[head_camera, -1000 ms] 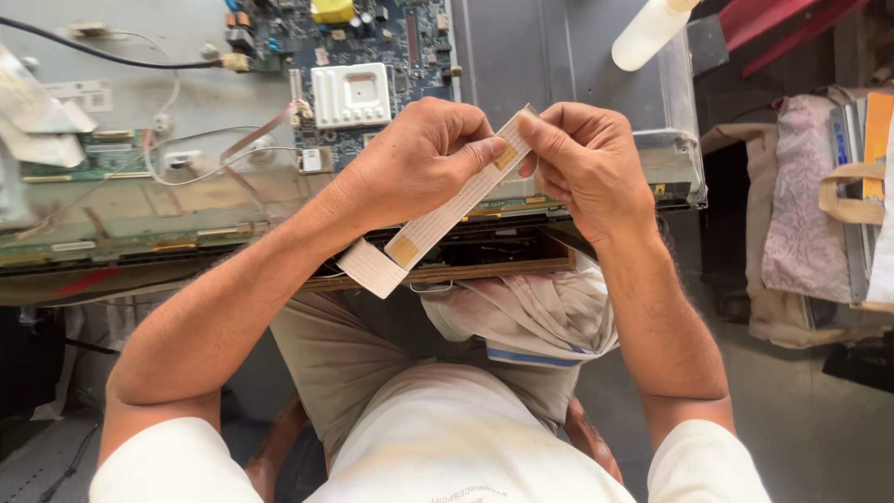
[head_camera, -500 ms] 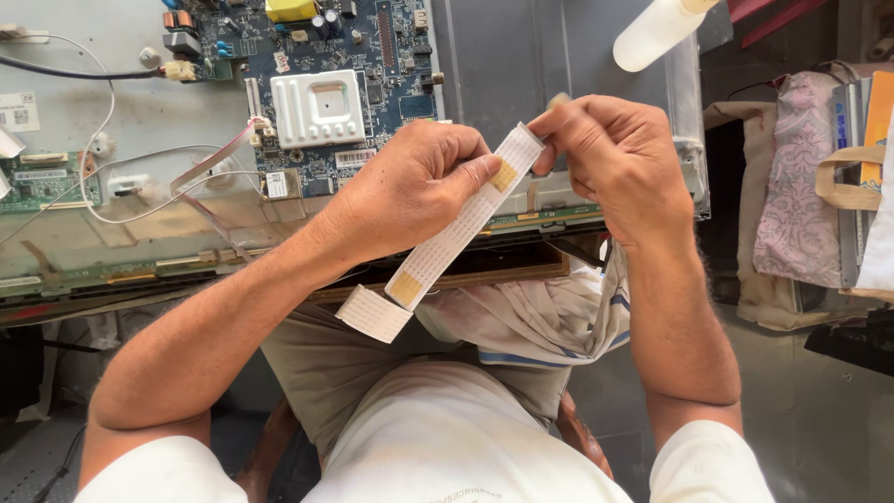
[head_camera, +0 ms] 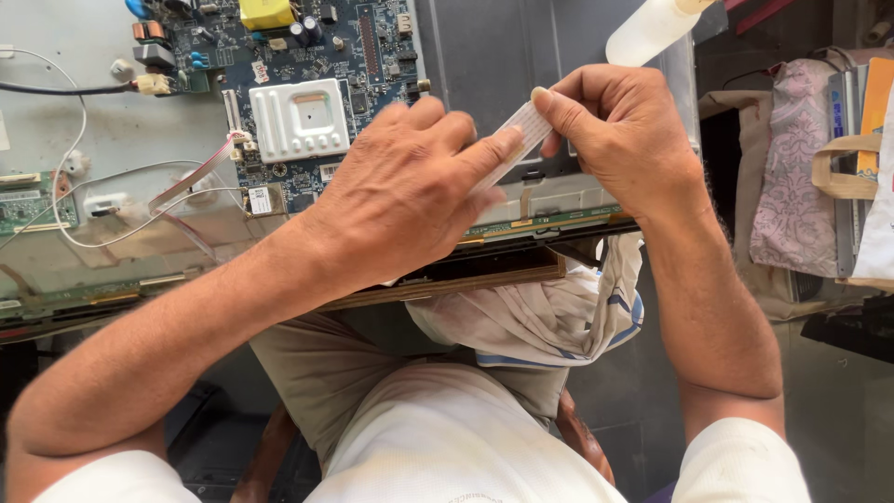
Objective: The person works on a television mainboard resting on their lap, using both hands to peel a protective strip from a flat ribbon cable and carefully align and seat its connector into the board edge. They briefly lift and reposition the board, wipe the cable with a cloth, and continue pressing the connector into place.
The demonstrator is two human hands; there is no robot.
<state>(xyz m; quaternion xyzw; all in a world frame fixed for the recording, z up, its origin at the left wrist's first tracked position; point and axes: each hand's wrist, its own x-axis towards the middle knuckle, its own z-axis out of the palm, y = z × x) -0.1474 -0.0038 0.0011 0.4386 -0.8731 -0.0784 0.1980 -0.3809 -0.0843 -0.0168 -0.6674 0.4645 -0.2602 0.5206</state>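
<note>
At the centre of the frame, both hands meet over a flat white ribbon cable [head_camera: 521, 135], which runs on a slant from the upper right down toward the left. The left hand [head_camera: 400, 200] lies over most of the cable's length, its index finger stretched along the strip and its thumb beneath, so the grip is pressed together on the cable (the lower end is hidden under the palm). The right hand [head_camera: 619, 135] comes in from the right and pinches the cable's upper end between thumb and fingertips, its grip likewise shut on the strip. Behind the hands, filling the upper left of the frame, lies the opened back of a flat-panel screen [head_camera: 102, 140] with a blue circuit board [head_camera: 326, 56] that carries a white ribbed heat sink [head_camera: 298, 119] and a yellow component [head_camera: 265, 13] at the top edge. Thin white and red wires [head_camera: 149, 191] loop from the board toward a small green board [head_camera: 23, 200] at the left edge. A white plastic bottle [head_camera: 652, 28] lies at the upper right. Below the hands, a crumpled white cloth with blue stripes [head_camera: 549, 312] rests on the person's lap. At the far right hang a pink patterned cloth [head_camera: 792, 168] and a bag with beige handles [head_camera: 852, 172].
</note>
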